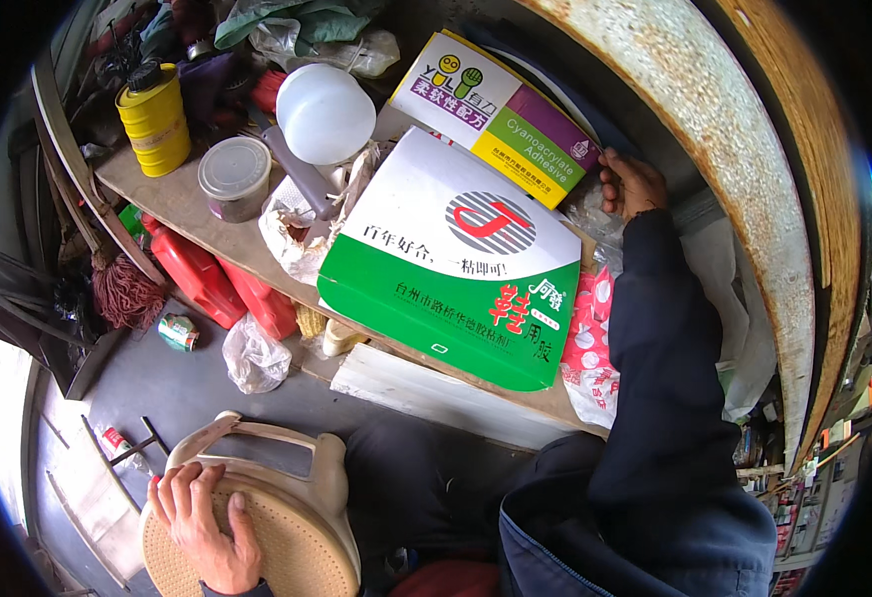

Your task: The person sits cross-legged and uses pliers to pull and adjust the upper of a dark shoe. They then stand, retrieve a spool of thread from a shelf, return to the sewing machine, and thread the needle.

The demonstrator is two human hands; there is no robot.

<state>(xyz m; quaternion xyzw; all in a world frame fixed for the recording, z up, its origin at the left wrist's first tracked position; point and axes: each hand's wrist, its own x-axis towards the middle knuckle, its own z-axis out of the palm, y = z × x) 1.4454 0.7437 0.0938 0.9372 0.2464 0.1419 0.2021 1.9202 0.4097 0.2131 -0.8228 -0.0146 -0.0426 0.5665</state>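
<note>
My left hand (207,527) rests on the round tan seat of a stool (292,527), palm down and fingers apart. At the far right of the shelf, my right hand (633,186) has its fingers curled at the right end of a white, purple and yellow-green cardboard box (501,117). Its fingertips meet the box's corner, and the thumb is partly hidden. In front of that box lies a larger white and green box (456,264) with a red emblem. A red package with white dots (591,323) sits beside the larger box, under my right forearm.
Left on the shelf (127,179) stand a yellow can (153,119), a lidded clear tub (234,177) and a white round container (326,113). Red jugs (197,269) and a plastic bag (256,355) are below. A rusty curved metal edge (745,169) arches at right.
</note>
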